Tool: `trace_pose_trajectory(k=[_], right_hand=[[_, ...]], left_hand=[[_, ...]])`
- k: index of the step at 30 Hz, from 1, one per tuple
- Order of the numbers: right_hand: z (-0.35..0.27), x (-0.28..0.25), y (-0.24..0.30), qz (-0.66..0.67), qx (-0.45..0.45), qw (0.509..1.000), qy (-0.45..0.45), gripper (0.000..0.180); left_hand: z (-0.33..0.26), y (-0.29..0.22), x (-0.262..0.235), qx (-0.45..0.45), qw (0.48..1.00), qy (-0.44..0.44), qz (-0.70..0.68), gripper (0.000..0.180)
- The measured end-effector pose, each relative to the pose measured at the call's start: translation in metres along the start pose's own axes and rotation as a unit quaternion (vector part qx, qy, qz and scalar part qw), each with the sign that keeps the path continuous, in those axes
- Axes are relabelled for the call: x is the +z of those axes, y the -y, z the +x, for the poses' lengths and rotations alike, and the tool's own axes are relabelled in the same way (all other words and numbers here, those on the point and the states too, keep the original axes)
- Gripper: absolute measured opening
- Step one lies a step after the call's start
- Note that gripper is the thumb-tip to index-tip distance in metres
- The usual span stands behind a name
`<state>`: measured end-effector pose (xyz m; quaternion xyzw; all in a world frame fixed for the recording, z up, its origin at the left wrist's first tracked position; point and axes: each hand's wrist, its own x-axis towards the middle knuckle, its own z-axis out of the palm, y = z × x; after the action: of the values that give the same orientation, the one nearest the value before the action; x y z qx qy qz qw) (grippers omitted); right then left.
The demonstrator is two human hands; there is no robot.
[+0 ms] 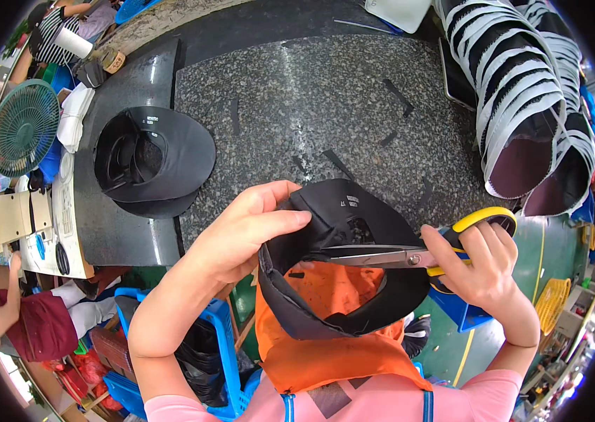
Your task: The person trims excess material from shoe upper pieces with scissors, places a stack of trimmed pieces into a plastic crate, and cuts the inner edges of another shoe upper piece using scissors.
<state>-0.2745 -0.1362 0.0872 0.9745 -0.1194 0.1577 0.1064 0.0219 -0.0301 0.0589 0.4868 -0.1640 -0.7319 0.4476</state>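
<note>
A black shoe upper (pixel 389 218) with small white print on its lining is held up over the table's near edge. My left hand (pixel 248 228) is closed on its far left rim, thumb on top. My right hand (pixel 483 264) has its fingers in the handles of scissors (pixel 382 258) with yellow and dark grips. The blades point left across the upper's opening, their tips close to its inner lining near my left thumb. Whether they touch the material I cannot tell. More black uppers (pixel 185 151) lie nested together on the table to the left.
Narrow black scraps (pixel 338 164) are scattered over the speckled stone tabletop (pixel 262 77). Nested white-edged uppers (pixel 515 91) stand in long stacks at the right. A green fan (pixel 24 126) and a cream machine (pixel 2 221) are at the left, with another person (pixel 41 316) seated nearby.
</note>
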Motion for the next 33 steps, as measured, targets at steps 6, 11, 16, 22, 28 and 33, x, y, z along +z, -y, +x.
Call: trace_pose_trajectory(k=[6, 11, 16, 22, 28, 33], right_hand=[[0.000, -0.009, 0.003, -0.057, -0.021, 0.998, -0.007, 0.039], [-0.001, -0.015, 0.000, -0.080, -0.045, 0.996, 0.005, 0.036], [-0.005, -0.016, 0.001, -0.088, -0.039, 0.995, 0.011, 0.035], [-0.007, -0.013, 0.001, -0.056, -0.038, 0.998, -0.006, 0.032], [-0.006, -0.023, -0.001, 0.014, -0.009, 0.998, 0.054, 0.038], [-0.003, -0.027, 0.002, -0.046, -0.024, 0.998, 0.026, 0.035]], left_hand=[[-0.005, 0.000, 0.002, -0.021, 1.000, 0.015, -0.001, 0.040], [-0.009, 0.005, 0.008, -0.007, 0.999, 0.002, -0.042, 0.035], [-0.010, 0.004, 0.009, -0.010, 0.998, 0.013, -0.057, 0.036], [-0.011, 0.006, 0.011, 0.000, 0.998, 0.027, -0.058, 0.038], [-0.014, 0.004, 0.016, 0.020, 0.999, 0.023, -0.037, 0.037], [-0.016, 0.002, 0.021, 0.015, 0.999, 0.007, -0.030, 0.041]])
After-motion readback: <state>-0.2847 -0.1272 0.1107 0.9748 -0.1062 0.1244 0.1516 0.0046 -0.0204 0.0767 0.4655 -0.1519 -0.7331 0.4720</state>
